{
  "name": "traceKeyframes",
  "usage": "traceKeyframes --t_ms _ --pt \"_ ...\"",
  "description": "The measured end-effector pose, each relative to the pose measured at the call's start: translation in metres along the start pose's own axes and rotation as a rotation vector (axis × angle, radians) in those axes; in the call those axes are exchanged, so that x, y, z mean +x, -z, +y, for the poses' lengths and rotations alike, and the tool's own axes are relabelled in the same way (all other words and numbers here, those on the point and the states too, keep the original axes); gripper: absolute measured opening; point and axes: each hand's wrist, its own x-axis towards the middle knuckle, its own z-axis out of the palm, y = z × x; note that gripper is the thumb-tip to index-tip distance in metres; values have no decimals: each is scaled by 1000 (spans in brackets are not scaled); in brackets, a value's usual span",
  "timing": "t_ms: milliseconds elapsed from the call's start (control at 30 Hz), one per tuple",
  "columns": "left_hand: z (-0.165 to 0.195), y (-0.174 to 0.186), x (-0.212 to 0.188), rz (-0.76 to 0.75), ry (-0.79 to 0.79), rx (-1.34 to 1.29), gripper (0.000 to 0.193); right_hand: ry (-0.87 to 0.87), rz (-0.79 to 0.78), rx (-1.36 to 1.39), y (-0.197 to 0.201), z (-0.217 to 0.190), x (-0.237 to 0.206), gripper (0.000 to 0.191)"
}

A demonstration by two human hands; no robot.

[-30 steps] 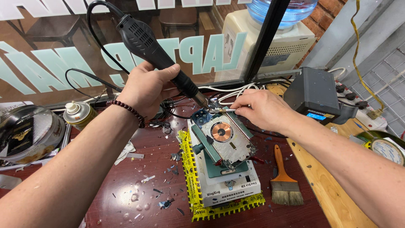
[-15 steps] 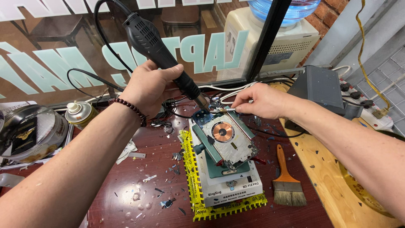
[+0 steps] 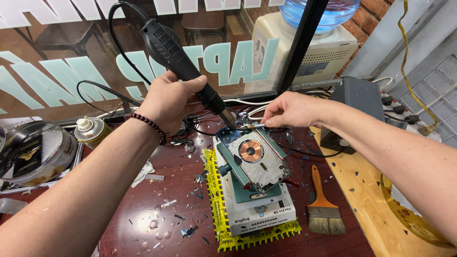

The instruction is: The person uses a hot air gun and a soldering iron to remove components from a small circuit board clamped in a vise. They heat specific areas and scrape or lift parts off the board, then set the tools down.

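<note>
My left hand (image 3: 171, 99) grips a black hot-air handpiece (image 3: 178, 57), its nozzle pointing down at the top corner of an opened phone back (image 3: 254, 157). The phone shows a copper coil (image 3: 251, 151) and sits clamped on a green and white fixture (image 3: 259, 209). My right hand (image 3: 293, 109) pinches a thin metal tool (image 3: 252, 126), whose tip touches the phone's top edge beside the nozzle. A dark bead bracelet (image 3: 150, 126) circles my left wrist.
A brush with a wooden handle (image 3: 323, 207) lies right of the fixture. A grey station box (image 3: 354, 112) stands behind it. A spray can (image 3: 91, 131) and a round metal tin (image 3: 31, 152) sit at the left. Glass shards litter the dark red table (image 3: 143, 219). Cables run along the window.
The view has shifted slightly; both hands stay at the phone's top edge, with the handpiece nozzle and the metal tool held in nearly the same spot.
</note>
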Motion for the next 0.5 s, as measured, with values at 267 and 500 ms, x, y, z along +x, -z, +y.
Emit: traceKeyframes --t_ms 267,500 --pt "7 3 -5 3 5 -47 21 114 96 -148 -5 -1 -11 21" --pt "10 14 -15 49 26 -67 18 238 389 -345 -37 -11 -42 18"
